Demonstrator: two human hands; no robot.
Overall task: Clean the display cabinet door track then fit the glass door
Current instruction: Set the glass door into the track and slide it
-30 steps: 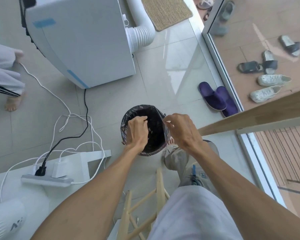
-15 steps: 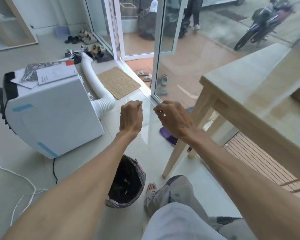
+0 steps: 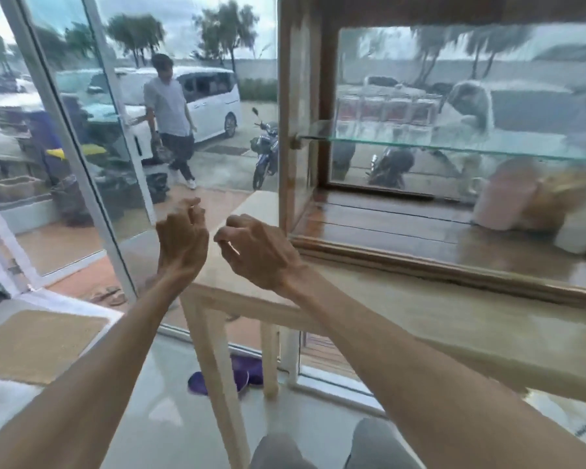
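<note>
Display cabinet (image 3: pixel 420 211) sits on a pale wooden table (image 3: pixel 420 319), right half of head view, wood frame, front open. Door track (image 3: pixel 437 270) runs along its bottom front edge, a grooved wooden strip; whether it carries dirt can't be told through the blur. Glass shelf (image 3: pixel 454 145) spans the inside at mid height on a small peg at the left post. Pinkish and yellowish items (image 3: pixel 521 204) lie on the cabinet floor at right, too blurred to identify.

Left hand (image 3: pixel 183 238) raised in front of the table's left corner, fingers curled inward, loosely closed, nothing visible in it. Right hand (image 3: pixel 261 252) just beside it, apart from it, fingertips pinched together; can't tell if anything is held. Both hands near the cabinet's left post, not touching it.

Below: purple slippers (image 3: pixel 224 377) on the floor by the table legs, woven mat (image 3: pixel 38 343) at left. Through the window glass, a person (image 3: pixel 171 116) stands outside near a white van (image 3: pixel 200 99) and a motorbike (image 3: pixel 264 147).
</note>
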